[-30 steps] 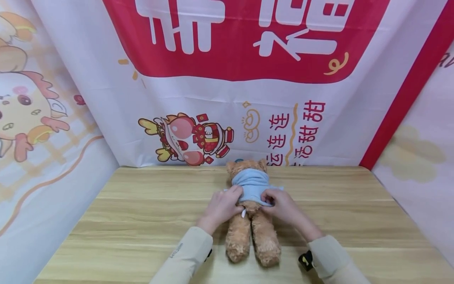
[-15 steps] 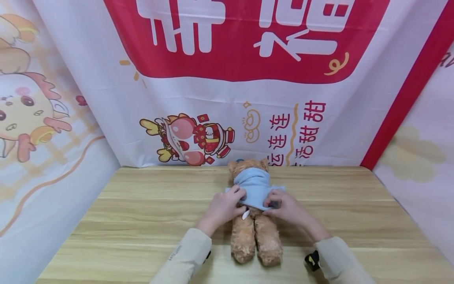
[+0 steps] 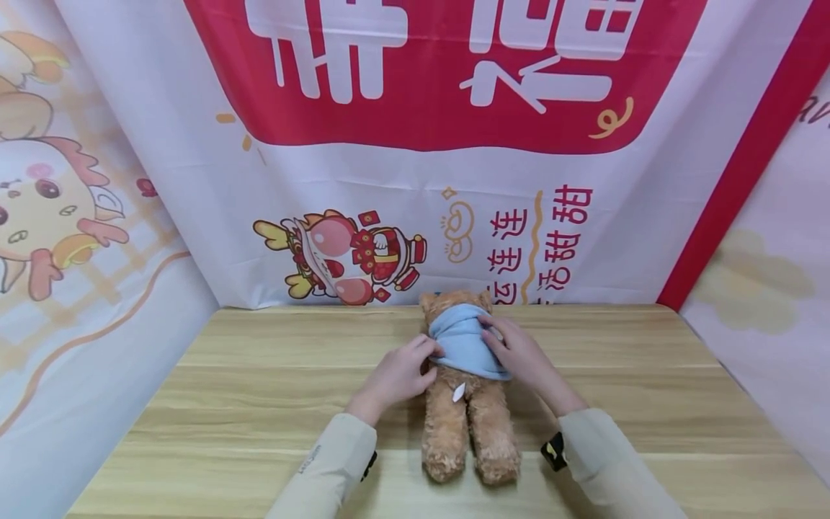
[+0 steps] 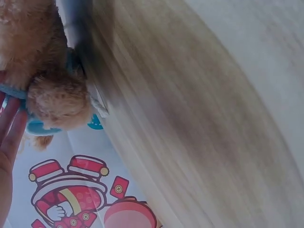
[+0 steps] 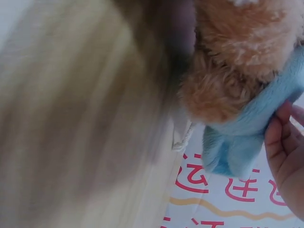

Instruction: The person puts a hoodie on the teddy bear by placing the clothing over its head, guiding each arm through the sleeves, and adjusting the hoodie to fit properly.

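A brown plush teddy bear [image 3: 447,425] lies on the table with its back upward and its head toward the back wall. It wears a light blue hooded top [image 3: 467,353], and a white tag [image 3: 459,392] hangs between its legs. My left hand [image 3: 398,371] is at the bear's left side, fingers touching the top's edge and thumb apart. Over the upper right part of the top, my right hand [image 3: 519,353] has its fingertips against the fabric. In the right wrist view, those fingers [image 5: 285,111] are bent at the blue cloth; whether they pinch it, I cannot tell.
The wood-grain table [image 3: 272,389] ends at a printed cloth backdrop [image 3: 415,223], close beyond the bear's head. Printed side cloths [image 3: 97,339] stand at the left and right. A black strapped device [image 3: 553,452] sits under the right sleeve.
My right hand has left the lower hem and moved up the top toward the shoulder. The left hand has shifted slightly outward. The hem now lies flatter, and the white tag shows fully.
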A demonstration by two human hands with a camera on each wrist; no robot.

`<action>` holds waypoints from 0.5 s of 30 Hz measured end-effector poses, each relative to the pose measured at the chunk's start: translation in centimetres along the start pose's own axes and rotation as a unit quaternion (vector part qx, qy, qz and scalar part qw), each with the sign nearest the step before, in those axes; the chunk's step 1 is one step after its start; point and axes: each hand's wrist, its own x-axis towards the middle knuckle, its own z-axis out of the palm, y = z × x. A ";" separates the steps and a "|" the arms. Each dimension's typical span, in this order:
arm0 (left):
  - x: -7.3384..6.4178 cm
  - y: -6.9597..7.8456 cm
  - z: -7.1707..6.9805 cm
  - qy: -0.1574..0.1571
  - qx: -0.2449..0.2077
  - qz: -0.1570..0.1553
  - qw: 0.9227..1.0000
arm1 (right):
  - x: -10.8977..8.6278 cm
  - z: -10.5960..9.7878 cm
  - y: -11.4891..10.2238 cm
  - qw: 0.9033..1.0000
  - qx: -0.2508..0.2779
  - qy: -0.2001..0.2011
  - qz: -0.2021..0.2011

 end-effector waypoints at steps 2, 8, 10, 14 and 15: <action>0.0 0.0 0.1 0.011 0.010 0.007 1.000 | 0.5 -0.1 -0.2 1.000 -0.012 -0.005 0.013; 0.0 0.0 0.4 0.032 0.016 0.012 0.999 | 1.8 -0.3 -0.6 0.997 -0.058 -0.005 0.042; 0.0 0.1 0.4 0.033 0.014 0.012 0.999 | 2.1 -0.3 -0.6 0.997 -0.072 -0.012 0.034; 0.0 0.0 0.5 0.031 0.009 0.013 0.999 | 2.5 -0.1 -0.5 0.997 -0.074 -0.004 -0.003; 0.0 0.0 0.6 0.029 0.007 0.013 0.999 | 2.6 0.0 -0.4 0.997 -0.070 0.004 -0.016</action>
